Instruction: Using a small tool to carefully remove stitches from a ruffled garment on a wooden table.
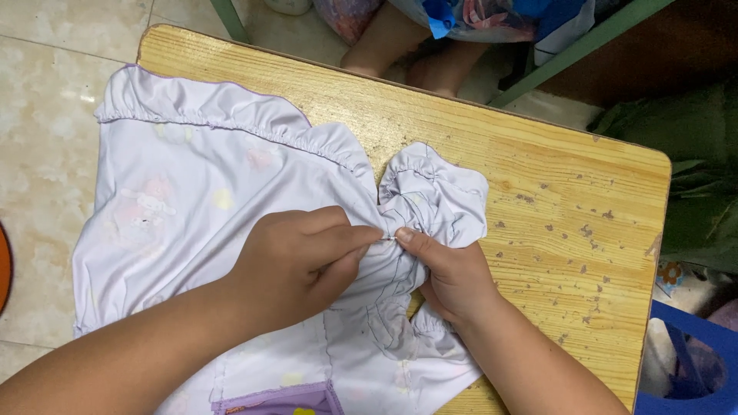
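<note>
A pale lilac garment (192,184) with gathered ruffle edges and faint cartoon prints lies spread over a small wooden table (553,200). My left hand (296,261) pinches the fabric at its bunched middle, thumb and forefinger closed near a thin needle-like glint. My right hand (450,273) grips the gathered ruffle (434,196) from the right, its thumb meeting my left fingertips. A purple trimmed patch (280,400) shows at the bottom edge.
The tabletop is worn with dark specks on its right half. Another person's bare legs (400,46) show beyond the far edge by green metal frame legs (569,54). A blue plastic crate (684,369) sits at lower right. Tiled floor lies at left.
</note>
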